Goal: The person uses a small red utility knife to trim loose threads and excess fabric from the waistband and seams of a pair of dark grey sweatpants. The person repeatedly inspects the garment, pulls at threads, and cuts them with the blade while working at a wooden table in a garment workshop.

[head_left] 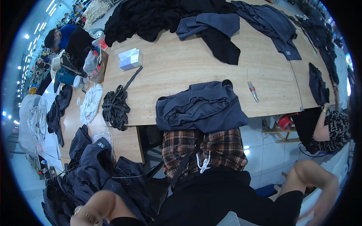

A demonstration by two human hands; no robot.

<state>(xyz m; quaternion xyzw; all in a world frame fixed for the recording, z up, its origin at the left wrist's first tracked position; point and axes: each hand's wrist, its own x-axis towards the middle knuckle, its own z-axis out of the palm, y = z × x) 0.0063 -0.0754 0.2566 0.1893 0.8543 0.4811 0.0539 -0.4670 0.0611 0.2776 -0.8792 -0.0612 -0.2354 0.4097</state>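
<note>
Both my arms are bent back toward the lower edge, away from the table. On the left, my forearm with a metal watch (87, 215) runs out of the picture beside a heap of dark garments (98, 169); my left hand is beyond the edge. My right hand (310, 215) is at the lower right, cut off and blurred, and its fingers cannot be made out. In front of me a dark blue-grey garment (200, 105) lies bunched on the table's front edge, its gathered opening facing up, partly hanging toward my plaid shorts (226, 148).
Red-handled thread snips (253, 92) lie on the wooden table (169, 75) right of the garment. To its left are a tangle of dark strips (116, 107) and a tissue box (131, 59). Dark garments (147, 19) fill the far side. Another person's arm (322, 124) is at the right.
</note>
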